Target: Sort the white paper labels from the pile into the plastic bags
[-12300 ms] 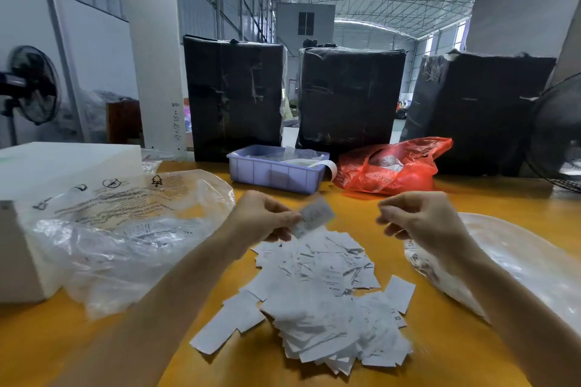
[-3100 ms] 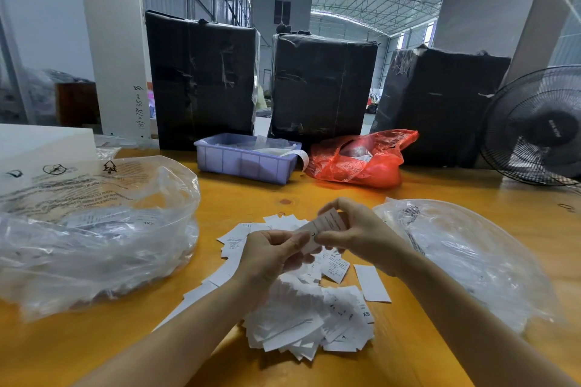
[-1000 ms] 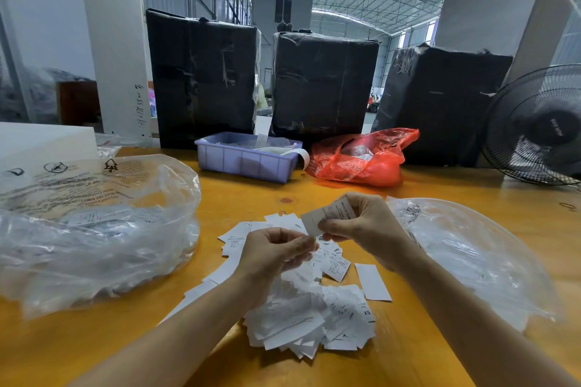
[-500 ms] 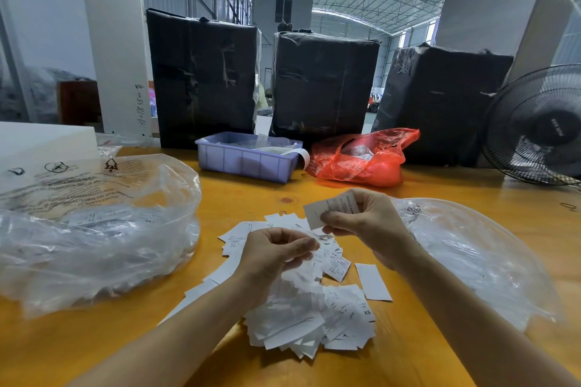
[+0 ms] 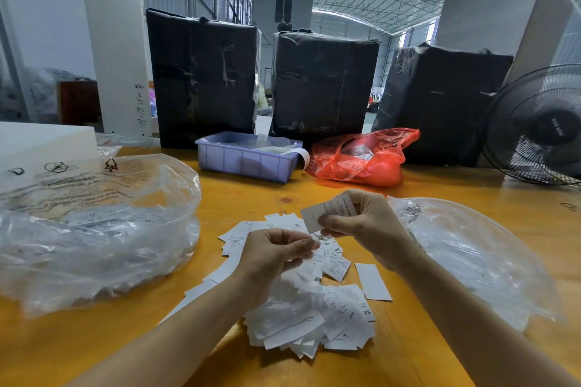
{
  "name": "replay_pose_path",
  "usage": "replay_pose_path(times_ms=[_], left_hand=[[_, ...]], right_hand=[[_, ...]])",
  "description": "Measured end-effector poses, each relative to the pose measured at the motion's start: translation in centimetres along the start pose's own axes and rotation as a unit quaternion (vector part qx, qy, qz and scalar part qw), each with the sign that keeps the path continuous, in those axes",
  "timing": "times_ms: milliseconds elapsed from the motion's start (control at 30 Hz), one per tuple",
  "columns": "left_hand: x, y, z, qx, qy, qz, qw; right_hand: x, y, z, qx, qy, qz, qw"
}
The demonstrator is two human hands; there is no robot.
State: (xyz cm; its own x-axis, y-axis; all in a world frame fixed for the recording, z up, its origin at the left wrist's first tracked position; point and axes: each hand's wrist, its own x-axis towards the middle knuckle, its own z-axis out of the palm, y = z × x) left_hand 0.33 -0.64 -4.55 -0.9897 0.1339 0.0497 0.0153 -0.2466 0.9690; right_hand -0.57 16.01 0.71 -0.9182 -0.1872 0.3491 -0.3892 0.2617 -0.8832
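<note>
A pile of white paper labels (image 5: 314, 308) lies on the yellow wooden table (image 5: 245, 201) in front of me. My right hand (image 5: 367, 226) is raised above the pile's far edge and pinches a single printed label (image 5: 327, 212) between thumb and fingers. Just below and left of it, my left hand (image 5: 276, 253) hovers over the pile with its fingers curled toward the thumb; I see no label in it. A clear plastic bag (image 5: 94, 229) holding labels bulges at the left. A second clear plastic bag (image 5: 471, 254) lies flat at the right.
At the back of the table stand a blue plastic crate (image 5: 245, 160) and a red plastic bag (image 5: 361, 157), with three black-wrapped boxes (image 5: 204, 78) behind them. A black fan (image 5: 540, 126) stands at the far right, a white box (image 5: 41, 144) at the far left.
My right hand has lifted the single label up and slightly right, away from my left hand, which has stayed over the pile. Since the oldest frame the view has shifted right.
</note>
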Motion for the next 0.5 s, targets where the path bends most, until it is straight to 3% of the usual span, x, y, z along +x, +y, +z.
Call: replay_pose_path(times_ms=[500], left_hand=[[0.15,-0.16,-0.04,-0.017,-0.007,-0.002,1.0]], right_hand=[[-0.12,-0.13,-0.01,-0.023,-0.002,-0.012,1.0]])
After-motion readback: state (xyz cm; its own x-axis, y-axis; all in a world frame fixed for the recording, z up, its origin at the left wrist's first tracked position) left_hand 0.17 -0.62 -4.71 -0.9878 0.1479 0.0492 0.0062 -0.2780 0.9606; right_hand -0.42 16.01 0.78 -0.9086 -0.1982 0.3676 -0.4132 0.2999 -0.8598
